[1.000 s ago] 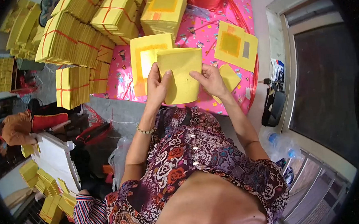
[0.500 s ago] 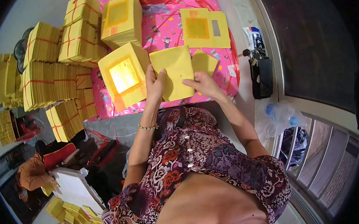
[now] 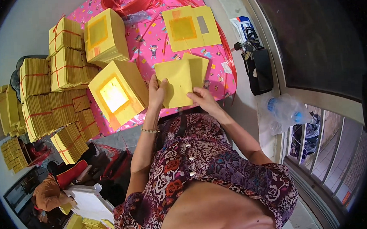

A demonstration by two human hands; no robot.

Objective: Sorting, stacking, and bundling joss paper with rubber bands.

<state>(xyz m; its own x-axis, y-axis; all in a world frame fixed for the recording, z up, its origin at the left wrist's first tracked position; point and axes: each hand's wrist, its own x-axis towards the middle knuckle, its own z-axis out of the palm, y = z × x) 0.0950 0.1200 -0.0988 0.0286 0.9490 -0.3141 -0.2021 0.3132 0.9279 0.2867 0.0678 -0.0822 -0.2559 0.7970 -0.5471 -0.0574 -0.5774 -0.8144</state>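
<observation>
Both of my hands hold a yellow paper sheet (image 3: 175, 84) over the near edge of the pink table cover. My left hand (image 3: 157, 91) grips its left edge, thumb on top. At the lower right corner, my right hand (image 3: 204, 100) pinches the paper between thumb and fingers. Whether it is one sheet or a thin stack, I cannot tell. Another yellow piece of paper (image 3: 198, 70) shows partly behind it. Just left stands a tall stack of yellow paper (image 3: 132, 82), its top sheet bearing a shiny gold square in an orange border.
A second tall stack (image 3: 115, 39) and several string-tied yellow bundles (image 3: 34, 76) stand left. Loose yellow sheets (image 3: 191, 25) lie at the far right of the pink cover (image 3: 148, 46), near red string (image 3: 128, 3). A black case (image 3: 258, 71) lies right. Another person (image 3: 50, 194) is lower left.
The whole view has shifted, so the table things appear farther left. The sheet and both hands sit slightly nearer to me. Both hands keep their grip.
</observation>
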